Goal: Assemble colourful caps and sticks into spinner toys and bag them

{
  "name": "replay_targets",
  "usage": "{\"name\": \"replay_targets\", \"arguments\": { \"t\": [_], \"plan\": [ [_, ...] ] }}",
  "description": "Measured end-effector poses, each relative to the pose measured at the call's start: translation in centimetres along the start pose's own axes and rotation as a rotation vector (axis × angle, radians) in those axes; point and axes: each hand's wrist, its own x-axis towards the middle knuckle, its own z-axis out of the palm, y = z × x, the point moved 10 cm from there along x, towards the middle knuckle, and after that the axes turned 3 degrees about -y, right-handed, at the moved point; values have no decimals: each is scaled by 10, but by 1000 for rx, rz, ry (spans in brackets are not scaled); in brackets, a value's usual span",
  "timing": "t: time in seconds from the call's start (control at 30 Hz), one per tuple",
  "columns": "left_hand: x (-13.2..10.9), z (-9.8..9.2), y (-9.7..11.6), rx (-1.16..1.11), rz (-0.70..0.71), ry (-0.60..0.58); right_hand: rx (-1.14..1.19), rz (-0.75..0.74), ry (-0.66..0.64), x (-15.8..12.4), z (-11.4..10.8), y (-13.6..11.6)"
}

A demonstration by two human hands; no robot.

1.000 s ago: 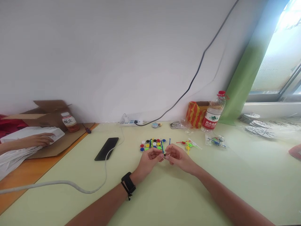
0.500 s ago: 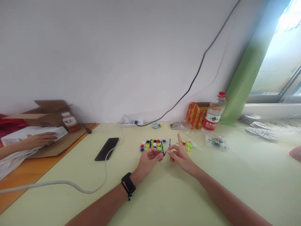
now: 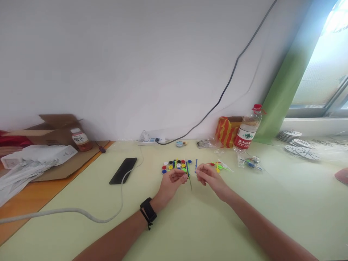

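My left hand (image 3: 172,183), with a black watch on the wrist, is closed in a pinch. A thin dark-green stick (image 3: 190,184) juts from its fingertips toward me. Just beyond the fingers lie several small round discs (image 3: 178,165) in red, white, blue, yellow and black, with long thin plastic sticks (image 3: 174,165) among them. My right hand (image 3: 210,177) hovers a little to the right, fingers curled and pressed together; whether anything is between them is hidden. A short blue stick (image 3: 196,164) lies by its fingertips. Yellow, green, red and white pieces (image 3: 220,166) lie behind that hand.
A black phone (image 3: 123,171) and a white cable (image 3: 122,195) lie to the left. Farther left are a white box (image 3: 65,154), cardboard and a drink bottle (image 3: 81,139). A large water bottle (image 3: 247,132), a bag of parts (image 3: 251,163) and stacked discs (image 3: 301,150) stand right.
My right index finger, earlier pointing up, has curled in. The green stick now shows below my left fingertips, where a small black piece showed before. Another person's hand has left the white box.
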Motion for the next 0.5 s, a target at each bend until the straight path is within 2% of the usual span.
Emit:
{"name": "replay_targets", "arguments": {
  "t": [0.27,0.4,0.5],
  "plan": [
    [-2,7,2,0,3,-66,-120,-52,-146,-4,24,2],
    [-3,7,4,-6,12,-61,-179,-62,-146,-5,25,2],
    [-2,6,4,-7,3,-43,-138,-73,-115,-5,21,4]
  ]
}}
